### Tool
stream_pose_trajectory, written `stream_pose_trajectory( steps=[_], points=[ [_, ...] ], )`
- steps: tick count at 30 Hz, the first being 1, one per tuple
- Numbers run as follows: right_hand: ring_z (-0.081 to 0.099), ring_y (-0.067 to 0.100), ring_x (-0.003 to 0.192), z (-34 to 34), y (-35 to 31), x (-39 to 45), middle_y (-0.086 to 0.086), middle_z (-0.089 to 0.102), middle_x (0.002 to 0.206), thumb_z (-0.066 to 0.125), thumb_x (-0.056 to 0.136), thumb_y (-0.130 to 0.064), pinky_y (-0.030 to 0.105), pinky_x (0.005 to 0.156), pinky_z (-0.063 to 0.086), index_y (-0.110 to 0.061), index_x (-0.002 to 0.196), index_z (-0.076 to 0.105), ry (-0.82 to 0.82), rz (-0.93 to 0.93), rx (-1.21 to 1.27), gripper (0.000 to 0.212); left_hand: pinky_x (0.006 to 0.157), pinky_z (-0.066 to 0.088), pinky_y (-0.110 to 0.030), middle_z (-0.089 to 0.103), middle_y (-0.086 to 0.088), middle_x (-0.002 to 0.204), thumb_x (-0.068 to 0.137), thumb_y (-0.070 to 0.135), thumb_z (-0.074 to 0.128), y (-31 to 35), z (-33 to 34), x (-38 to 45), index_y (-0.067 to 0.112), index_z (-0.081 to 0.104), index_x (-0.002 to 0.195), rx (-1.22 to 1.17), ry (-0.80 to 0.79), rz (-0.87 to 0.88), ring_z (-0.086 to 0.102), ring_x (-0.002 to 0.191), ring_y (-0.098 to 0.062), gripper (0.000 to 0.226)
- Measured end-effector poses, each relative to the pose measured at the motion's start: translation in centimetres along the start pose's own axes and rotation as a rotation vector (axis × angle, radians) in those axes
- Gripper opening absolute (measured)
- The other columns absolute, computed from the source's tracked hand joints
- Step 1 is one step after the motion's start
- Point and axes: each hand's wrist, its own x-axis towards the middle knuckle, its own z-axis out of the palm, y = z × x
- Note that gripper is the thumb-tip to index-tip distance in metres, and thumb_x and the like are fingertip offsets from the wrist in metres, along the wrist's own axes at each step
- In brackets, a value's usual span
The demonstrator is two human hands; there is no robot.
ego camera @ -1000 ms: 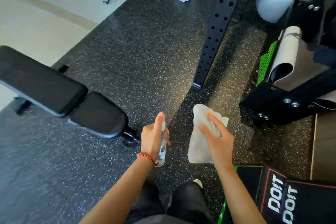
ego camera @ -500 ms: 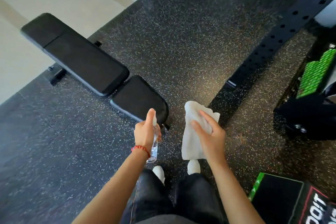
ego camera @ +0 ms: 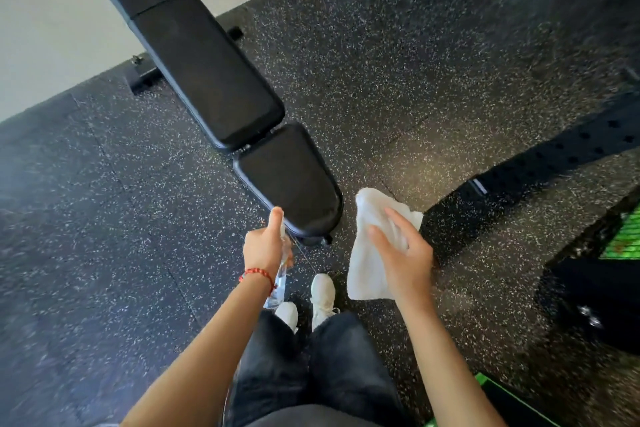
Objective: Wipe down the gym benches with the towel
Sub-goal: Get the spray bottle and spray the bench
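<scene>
The left hand (ego camera: 265, 246) is wrapped around a small clear plastic spray bottle (ego camera: 280, 279), its thumb raised on top, a red beaded bracelet (ego camera: 257, 274) on the wrist. The right hand (ego camera: 403, 258) pinches a crumpled white cloth towel (ego camera: 369, 253), which hangs down from the fingers above the floor. Both hands are held just at the near end of a long black padded gym bench (ego camera: 207, 69), whose seat pad (ego camera: 289, 184) lies closest to the left hand. The bench stands on black speckled rubber flooring (ego camera: 398, 62). White shoes (ego camera: 322, 293) show below the bench's near end.
</scene>
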Motion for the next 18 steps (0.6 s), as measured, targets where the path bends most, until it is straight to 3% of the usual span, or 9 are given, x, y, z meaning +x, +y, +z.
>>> stream_pose_trajectory(
  steps=[2, 5, 11, 13, 16, 18],
  points=[
    [0.049, -0.022, 0.094, 0.6, -0.4, 0.8, -0.026, 0.057, 0.104, 0.071, 0.080, -0.023, 0.004, 0.081, 0.037, -0.031, 0.110, 0.063, -0.030, 0.006, -0.008, 0.032, 0.061, 0.045, -0.031, 0.059, -0.006, 0.053, 0.084, 0.051, 0.051, 0.4, 0.2, 0.5, 0.006, 0.055, 0.053, 0.002, 0.013, -0.016, 0.052, 0.051, -0.022, 0.055],
    [0.050, -0.022, 0.093, 1.3, -0.8, 1.8, -0.025, 0.058, 0.103, 0.071, 0.080, -0.023, -0.001, 0.079, 0.037, -0.027, 0.113, 0.064, -0.059, 0.000, -0.022, 0.034, 0.060, 0.045, -0.033, 0.058, -0.007, 0.053, 0.075, 0.051, 0.048, 0.7, 0.3, 1.2, 0.005, 0.055, 0.054, -0.004, 0.042, -0.053, 0.052, 0.053, -0.022, 0.052],
    [0.048, -0.027, 0.091, 2.5, -1.7, 3.6, -0.028, 0.058, 0.103, 0.071, 0.080, -0.021, -0.003, 0.078, 0.036, -0.025, 0.113, 0.064, -0.095, -0.024, -0.039, 0.034, 0.059, 0.048, -0.031, 0.055, -0.002, 0.041, 0.088, 0.053, 0.049, 2.2, -0.2, 1.7, 0.009, 0.048, 0.040, -0.048, 0.077, -0.048, 0.053, 0.045, -0.022, 0.065],
    [0.050, -0.022, 0.092, 3.2, -2.3, 4.2, -0.022, 0.059, 0.107, 0.071, 0.080, -0.020, 0.001, 0.080, 0.037, -0.025, 0.114, 0.064, -0.101, -0.036, -0.054, 0.034, 0.059, 0.042, -0.030, 0.055, -0.003, 0.043, 0.089, 0.055, 0.048, 3.2, -0.7, 2.1, 0.011, 0.045, 0.039, -0.022, 0.111, -0.007, 0.054, 0.047, -0.021, 0.067],
    [0.052, -0.012, 0.095, 4.8, -3.4, 4.9, -0.023, 0.058, 0.105, 0.071, 0.081, -0.022, 0.002, 0.080, 0.037, -0.028, 0.113, 0.064, -0.112, -0.035, -0.070, 0.034, 0.054, 0.035, -0.029, 0.046, 0.005, 0.032, 0.090, 0.053, 0.048, 5.0, -1.7, 2.7, 0.012, 0.038, 0.041, -0.019, 0.121, 0.040, 0.047, 0.034, -0.008, 0.065],
    [0.051, -0.010, 0.098, 6.3, -4.4, 5.4, -0.025, 0.057, 0.103, 0.071, 0.081, -0.022, 0.003, 0.083, 0.037, -0.029, 0.112, 0.063, -0.119, -0.038, -0.069, 0.033, 0.056, 0.036, -0.028, 0.045, 0.005, 0.034, 0.089, 0.056, 0.048, 5.9, -2.6, 3.9, 0.013, 0.038, 0.043, -0.017, 0.117, 0.058, 0.045, 0.036, -0.010, 0.064]
  ],
)
